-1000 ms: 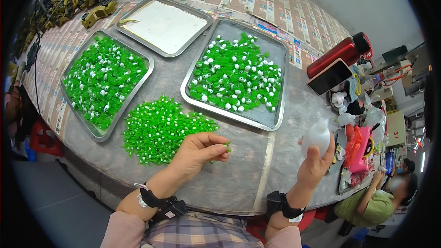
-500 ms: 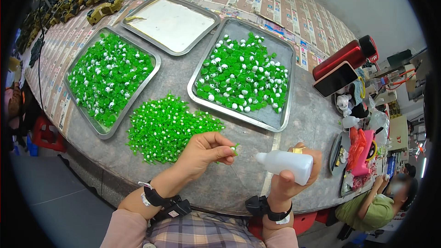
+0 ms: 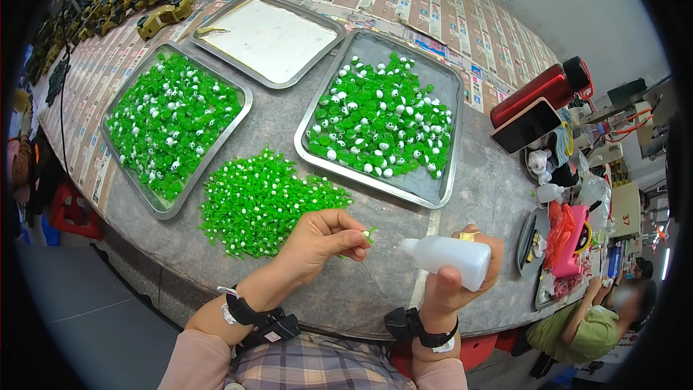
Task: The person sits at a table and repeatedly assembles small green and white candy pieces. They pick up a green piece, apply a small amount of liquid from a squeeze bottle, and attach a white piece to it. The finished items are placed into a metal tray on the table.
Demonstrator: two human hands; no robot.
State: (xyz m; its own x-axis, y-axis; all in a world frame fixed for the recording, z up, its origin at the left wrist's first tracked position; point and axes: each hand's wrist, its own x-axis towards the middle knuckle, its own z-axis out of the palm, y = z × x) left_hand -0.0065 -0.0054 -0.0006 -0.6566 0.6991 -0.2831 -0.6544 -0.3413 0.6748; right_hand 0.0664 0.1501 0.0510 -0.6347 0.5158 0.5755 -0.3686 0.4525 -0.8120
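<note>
desk point(image 3: 271, 123) takes up most of the view, grey cover up close, patterned sheets further back; heap of dark yellow toy vehicles point(image 3: 155, 0) at the far L corner; another person in a green top point(image 3: 581, 332) over on the R; 3 metal trays: R tray point(image 3: 440, 76) and L tray point(image 3: 211, 153) both hold loads of green pcs w/ white balls, back tray point(image 3: 271, 40) has a white surface; loose green pile point(image 3: 267, 202) sits on the desk btwn L tray and L hand point(image 3: 321, 238); red flask point(image 3: 534, 94) lies to the R of R tray; R hand point(image 3: 442, 295) is approx level w/ L hand, the two well apart; dark-screened phone point(image 3: 525, 124) is just in front of the flask; white squeeze bottle point(image 3: 447, 256) is clamped in R hand, on its side, nozzle pointing twd L hand but not touching; tiny green pc point(image 3: 368, 235) w/ a bit of white is pinched btwn L thumb & fingertip, just R of the pile
</note>
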